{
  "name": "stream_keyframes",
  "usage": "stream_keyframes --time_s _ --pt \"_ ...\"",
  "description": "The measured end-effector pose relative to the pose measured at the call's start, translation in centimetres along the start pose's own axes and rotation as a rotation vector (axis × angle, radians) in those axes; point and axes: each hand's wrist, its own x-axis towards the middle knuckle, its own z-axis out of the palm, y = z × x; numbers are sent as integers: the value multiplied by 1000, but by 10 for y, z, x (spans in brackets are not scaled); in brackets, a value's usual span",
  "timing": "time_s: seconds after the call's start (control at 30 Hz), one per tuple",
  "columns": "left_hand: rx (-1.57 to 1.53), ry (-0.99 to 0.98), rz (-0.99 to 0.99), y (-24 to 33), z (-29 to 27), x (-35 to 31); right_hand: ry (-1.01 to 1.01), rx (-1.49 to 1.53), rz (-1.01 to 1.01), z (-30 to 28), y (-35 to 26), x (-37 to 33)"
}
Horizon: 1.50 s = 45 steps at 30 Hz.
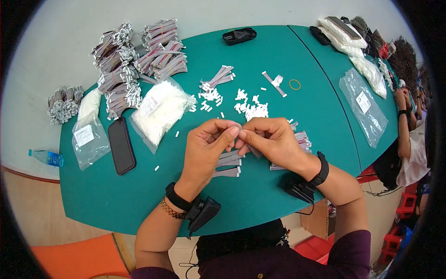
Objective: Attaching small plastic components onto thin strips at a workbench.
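My left hand [208, 142] and my right hand [271, 139] meet over the middle of the table, thumbs and forefingers pinched tip to tip. A short grey strip [254, 151], apparently a ribbon cable, shows below my right fingers. Whatever sits between the left fingertips is too small and covered to make out. Beneath the hands lie grey ribbon cables [228, 160] with white ends, and more striped ribbon cables [303, 141] rest by my right wrist. Just beyond the fingers is a heap of small white connector housings [255, 110].
Bundled ribbon cables [118, 69] are stacked at the far left. Near them are a bag of white pieces [160, 109] and a black phone [122, 146]. A single cable [274, 83], a rubber band [295, 84] and a black case [239, 36] lie farther back. Another person's arm [404, 125] is at right.
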Motion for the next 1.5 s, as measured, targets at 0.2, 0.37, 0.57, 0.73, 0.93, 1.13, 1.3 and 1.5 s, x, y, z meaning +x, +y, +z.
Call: stream_keyframes --time_s 0.2,0.37,0.57,0.73,0.93,1.13,1.3,1.5 --pt "-150 -26 -55 1 0 -1 -3 92 -39 1 4 -1" --pt "-102 -21 -47 1 -1 0 -13 40 -26 0 5 0" --pt "-2 -25 -8 0 -2 0 -11 19 16 1 0 0" --pt "-164 -29 -79 4 4 -2 -12 69 -52 1 6 0" --pt "-92 11 -10 -2 3 -2 -2 101 -31 4 2 0" --pt "-236 -19 -80 4 8 -3 0 107 -71 4 9 0" --pt "-239 -3 -111 1 4 -3 14 29 -38 5 5 -1" --pt "-20 26 50 4 6 -4 9 -8 -14 6 1 -2"
